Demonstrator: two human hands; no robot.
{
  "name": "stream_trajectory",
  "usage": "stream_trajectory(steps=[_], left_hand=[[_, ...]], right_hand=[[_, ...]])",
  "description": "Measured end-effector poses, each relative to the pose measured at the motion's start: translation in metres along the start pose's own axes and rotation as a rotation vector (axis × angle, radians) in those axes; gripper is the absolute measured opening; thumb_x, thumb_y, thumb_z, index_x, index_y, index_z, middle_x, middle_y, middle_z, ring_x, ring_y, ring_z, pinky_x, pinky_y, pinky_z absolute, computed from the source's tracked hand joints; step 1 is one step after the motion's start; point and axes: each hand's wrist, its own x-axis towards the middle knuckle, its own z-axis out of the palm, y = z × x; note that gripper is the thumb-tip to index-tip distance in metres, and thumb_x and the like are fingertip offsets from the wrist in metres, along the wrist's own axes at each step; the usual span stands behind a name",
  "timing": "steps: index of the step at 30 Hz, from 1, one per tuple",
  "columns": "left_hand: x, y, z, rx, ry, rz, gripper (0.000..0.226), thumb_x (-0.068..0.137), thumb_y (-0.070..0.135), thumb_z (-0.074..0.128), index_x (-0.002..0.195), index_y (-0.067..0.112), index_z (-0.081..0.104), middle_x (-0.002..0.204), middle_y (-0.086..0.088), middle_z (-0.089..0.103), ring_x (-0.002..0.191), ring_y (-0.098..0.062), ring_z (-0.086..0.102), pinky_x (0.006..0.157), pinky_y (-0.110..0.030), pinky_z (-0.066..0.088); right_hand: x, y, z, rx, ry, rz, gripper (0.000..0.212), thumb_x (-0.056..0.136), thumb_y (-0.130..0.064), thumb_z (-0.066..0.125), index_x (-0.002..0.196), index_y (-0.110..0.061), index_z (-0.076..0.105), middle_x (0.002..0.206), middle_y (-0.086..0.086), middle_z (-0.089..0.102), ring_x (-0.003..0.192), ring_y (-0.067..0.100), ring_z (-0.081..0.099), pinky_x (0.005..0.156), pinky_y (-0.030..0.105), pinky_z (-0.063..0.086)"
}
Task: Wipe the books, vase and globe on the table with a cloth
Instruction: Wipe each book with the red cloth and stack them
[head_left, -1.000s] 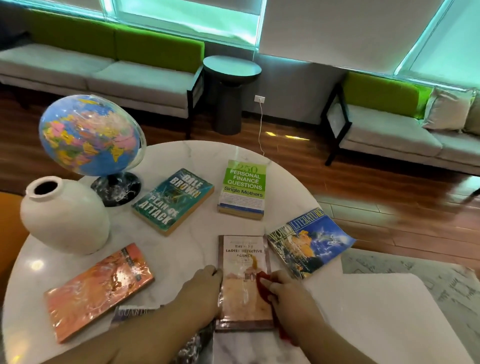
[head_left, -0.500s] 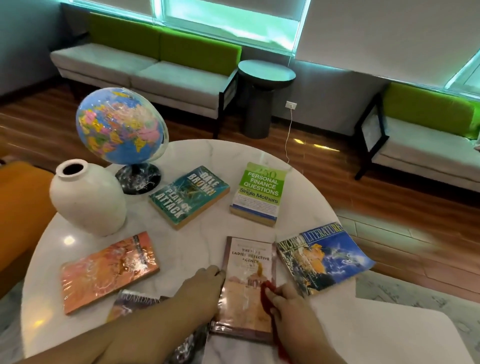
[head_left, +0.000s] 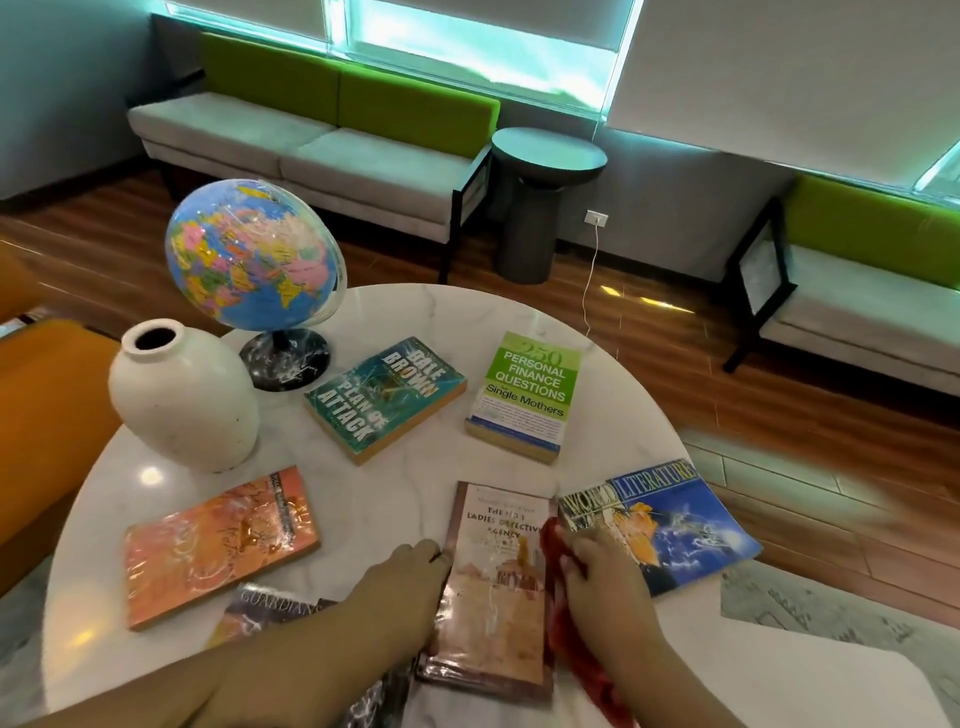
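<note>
Several books lie on a round white marble table. My left hand rests on the left edge of a tan paperback at the front. My right hand holds a red cloth against that book's right edge. A blue literature book lies to the right, a green finance book and a teal novel farther back, an orange book at the left. A dark book is partly hidden under my left arm. The white vase and the globe stand at the back left.
An orange seat is close to the table's left side. Green and grey sofas line the far wall, with a dark round side table between them. A white cable hangs from a wall socket. A patterned rug lies at the right.
The view has swung left and closer. Both hands stay on the tan paperback; the right hand with the cloth has shifted slightly up along the book's right edge.
</note>
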Motion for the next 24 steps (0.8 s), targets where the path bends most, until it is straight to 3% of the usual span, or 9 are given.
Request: stream_trajectory(steps=[4, 8, 13, 17, 22, 24], left_hand=[[-0.001, -0.002, 0.002, 0.0, 0.008, 0.014, 0.079, 0.077, 0.021, 0.073, 0.144, 0.018, 0.032, 0.135, -0.002, 0.038, 0.114, -0.021, 0.043, 0.092, -0.037, 0.047], [0.0, -0.003, 0.002, -0.01, 0.0, 0.022, 0.081, 0.076, 0.022, 0.074, 0.144, 0.017, 0.031, 0.134, -0.001, 0.038, 0.114, -0.021, 0.042, 0.09, -0.037, 0.048], [0.003, -0.002, 0.002, 0.012, 0.001, 0.015, 0.083, 0.078, 0.015, 0.071, 0.147, 0.016, 0.027, 0.135, -0.002, 0.036, 0.114, -0.021, 0.042, 0.09, -0.036, 0.048], [0.002, 0.0, 0.001, 0.017, -0.005, 0.015, 0.088, 0.077, 0.021, 0.074, 0.149, 0.017, 0.023, 0.136, -0.002, 0.036, 0.115, -0.022, 0.042, 0.091, -0.036, 0.047], [0.002, 0.0, 0.001, 0.015, 0.009, 0.002, 0.082, 0.079, 0.012, 0.069, 0.149, 0.017, 0.025, 0.134, -0.001, 0.038, 0.114, -0.021, 0.043, 0.089, -0.037, 0.048], [0.001, 0.0, 0.001, 0.011, 0.011, 0.005, 0.083, 0.08, 0.012, 0.069, 0.149, 0.017, 0.024, 0.135, -0.002, 0.038, 0.114, -0.022, 0.043, 0.09, -0.037, 0.048]], right_hand=[[0.006, -0.001, 0.003, -0.042, -0.137, 0.047, 0.038, 0.101, -0.024, 0.038, 0.138, -0.025, 0.047, 0.121, -0.019, 0.047, 0.095, -0.002, 0.051, 0.089, 0.015, 0.042], [-0.001, 0.005, 0.011, -0.173, -0.223, -0.029, 0.039, 0.101, -0.025, 0.037, 0.139, -0.025, 0.046, 0.139, -0.007, 0.038, 0.117, 0.013, 0.051, 0.104, 0.028, 0.041], [0.019, -0.004, 0.015, -0.21, -0.168, -0.037, 0.041, 0.103, -0.03, 0.027, 0.14, -0.025, 0.043, 0.123, -0.011, 0.043, 0.107, 0.011, 0.051, 0.104, 0.034, 0.042], [0.007, -0.008, 0.013, -0.321, -0.23, -0.025, 0.04, 0.103, -0.03, 0.027, 0.141, -0.027, 0.041, 0.13, -0.011, 0.039, 0.109, 0.01, 0.051, 0.102, 0.032, 0.043], [0.035, -0.011, 0.011, -0.315, -0.212, 0.018, 0.042, 0.101, -0.027, 0.037, 0.143, -0.023, 0.04, 0.139, -0.002, 0.038, 0.114, 0.018, 0.054, 0.103, 0.037, 0.045], [0.03, -0.011, 0.011, -0.419, -0.27, -0.003, 0.046, 0.098, -0.023, 0.042, 0.143, -0.024, 0.037, 0.139, -0.001, 0.035, 0.113, 0.019, 0.054, 0.101, 0.037, 0.047]])
